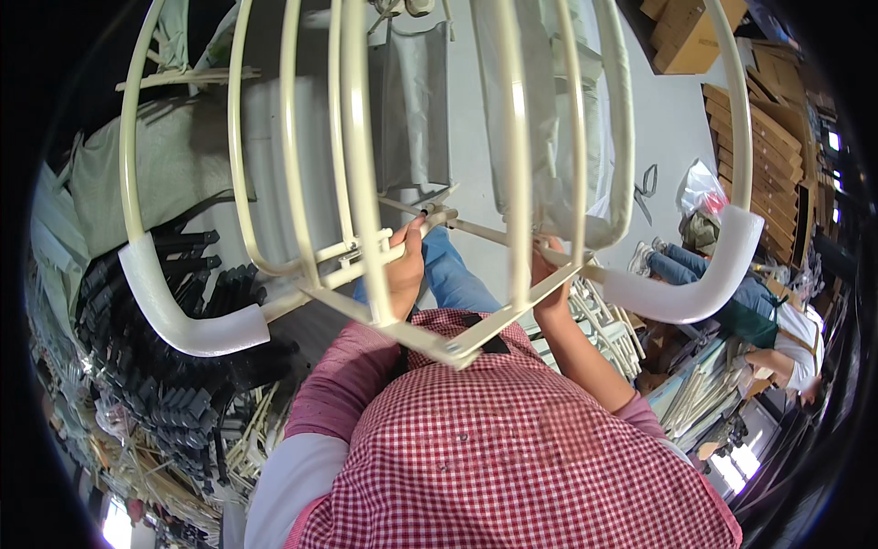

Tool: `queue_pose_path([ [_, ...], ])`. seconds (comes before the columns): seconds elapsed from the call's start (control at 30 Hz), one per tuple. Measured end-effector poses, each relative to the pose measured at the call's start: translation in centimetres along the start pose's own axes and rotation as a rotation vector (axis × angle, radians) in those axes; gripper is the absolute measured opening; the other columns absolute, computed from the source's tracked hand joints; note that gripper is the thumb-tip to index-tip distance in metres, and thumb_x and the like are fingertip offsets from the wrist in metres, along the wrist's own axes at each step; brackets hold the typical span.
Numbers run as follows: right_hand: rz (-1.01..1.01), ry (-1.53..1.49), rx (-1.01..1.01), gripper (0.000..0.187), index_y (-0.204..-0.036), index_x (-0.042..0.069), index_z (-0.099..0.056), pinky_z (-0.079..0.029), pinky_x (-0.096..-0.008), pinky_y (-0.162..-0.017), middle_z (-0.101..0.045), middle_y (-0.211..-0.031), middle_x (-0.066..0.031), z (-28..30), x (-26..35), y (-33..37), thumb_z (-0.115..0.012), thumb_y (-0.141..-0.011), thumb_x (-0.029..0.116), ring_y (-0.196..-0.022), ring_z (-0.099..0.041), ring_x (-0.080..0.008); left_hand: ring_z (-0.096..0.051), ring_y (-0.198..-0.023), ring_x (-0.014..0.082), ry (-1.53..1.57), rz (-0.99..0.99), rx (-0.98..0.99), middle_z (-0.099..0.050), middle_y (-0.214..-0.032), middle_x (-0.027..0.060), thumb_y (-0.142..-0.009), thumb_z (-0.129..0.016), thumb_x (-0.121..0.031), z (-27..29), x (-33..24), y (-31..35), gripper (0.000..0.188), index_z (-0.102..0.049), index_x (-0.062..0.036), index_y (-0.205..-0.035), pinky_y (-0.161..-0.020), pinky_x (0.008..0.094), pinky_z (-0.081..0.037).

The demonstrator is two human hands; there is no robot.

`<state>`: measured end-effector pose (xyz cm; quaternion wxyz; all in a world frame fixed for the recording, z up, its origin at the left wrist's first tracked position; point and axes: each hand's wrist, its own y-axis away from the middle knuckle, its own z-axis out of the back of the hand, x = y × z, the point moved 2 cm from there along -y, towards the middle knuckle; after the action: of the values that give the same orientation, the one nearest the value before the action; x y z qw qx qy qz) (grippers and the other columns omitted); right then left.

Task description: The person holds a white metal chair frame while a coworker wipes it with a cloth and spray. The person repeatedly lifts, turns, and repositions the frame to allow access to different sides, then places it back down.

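A cream metal tube frame [518, 183] with several long parallel bars rises in front of me and stretches away from my body. White padded sleeves cover its two lower corners, one foam sleeve [187, 320] on the left and another foam sleeve [700, 295] on the right. My left hand [404, 270] is closed around a lower tube, thumb up, beside a small bracket. On the other side, my right hand [547, 274] grips the frame, partly hidden behind its bars. Flat hinged strips [457, 343] meet in a point close to my checked apron.
Black plastic parts [187, 403] are heaped at the left, below a pale fabric bundle [151, 156]. Grey fabric panels lie on the floor ahead. Brown cartons [754, 165] are stacked at the far right. A co-worker in a green apron [750, 316] bends at the right.
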<state>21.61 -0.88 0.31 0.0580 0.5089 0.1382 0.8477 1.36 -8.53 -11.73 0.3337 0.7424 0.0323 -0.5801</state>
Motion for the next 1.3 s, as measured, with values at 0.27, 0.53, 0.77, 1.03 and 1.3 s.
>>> queue_pose_path([
  [0.27, -0.239, -0.180, 0.215, 0.033, -0.109, -0.005, -0.062, -0.051, -0.0303, -0.091, -0.065, -0.109, -0.0140, -3.3, -5.8, -3.5, -0.062, -0.092, 0.024, -0.108, -0.060, -0.0201, -0.061, -0.108, 0.0159, -0.259, -0.006, 0.113, -0.066, -0.116, 0.0081, -0.098, -0.051, -0.017, 0.5, -5.0, 0.6, 0.027, -0.066, -0.0004, -0.114, -0.094, 0.0252, -0.047],
  [0.53, -0.446, -0.277, 0.077, 0.038, -0.117, -0.006, -0.055, -0.051, -0.0347, -0.092, -0.063, -0.112, -0.0178, -0.4, -7.2, -3.1, -0.065, -0.089, 0.018, -0.113, -0.057, -0.0239, -0.066, -0.097, 0.0193, -0.251, -0.127, -0.148, -0.069, -0.105, 0.0139, -0.093, -0.056, -0.009, 4.9, -1.7, 0.2, 0.022, -0.068, 0.0029, -0.107, -0.087, 0.0298, -0.051],
  [0.77, -0.215, -0.169, 0.056, 0.026, -0.102, 0.001, -0.068, -0.046, -0.0292, -0.072, -0.067, -0.082, -0.0065, 0.5, -3.6, -2.9, -0.061, -0.092, 0.024, -0.079, -0.059, -0.0118, -0.063, -0.087, 0.0135, -0.171, 0.034, -0.105, -0.070, -0.100, 0.0075, -0.094, -0.056, -0.010, 5.7, -1.1, -0.4, 0.022, -0.067, 0.0028, -0.108, -0.081, 0.0271, -0.050],
  [1.03, -0.330, -0.172, 0.096, 0.034, -0.114, -0.006, -0.056, -0.056, -0.0348, -0.087, -0.065, -0.106, -0.0174, 1.3, -3.2, -1.5, -0.064, -0.091, 0.018, -0.106, -0.063, -0.0248, -0.060, -0.103, 0.0162, -0.454, 0.118, 0.057, -0.066, -0.115, 0.0106, -0.100, -0.050, -0.018, 2.0, -3.0, 0.4, 0.031, -0.062, 0.0034, -0.120, -0.092, 0.0272, -0.048],
  [1.3, -0.276, -0.059, 0.178, 0.039, -0.114, -0.006, -0.056, -0.052, -0.0384, -0.094, -0.062, -0.113, -0.0175, 0.4, -6.3, -1.6, -0.067, -0.088, 0.021, -0.111, -0.059, -0.0256, -0.059, -0.096, 0.0096, -0.258, 0.190, 0.015, -0.067, -0.108, 0.0052, -0.099, -0.054, -0.022, 1.3, -3.7, 0.1, 0.032, -0.063, 0.0000, -0.121, -0.090, 0.0226, -0.044],
])
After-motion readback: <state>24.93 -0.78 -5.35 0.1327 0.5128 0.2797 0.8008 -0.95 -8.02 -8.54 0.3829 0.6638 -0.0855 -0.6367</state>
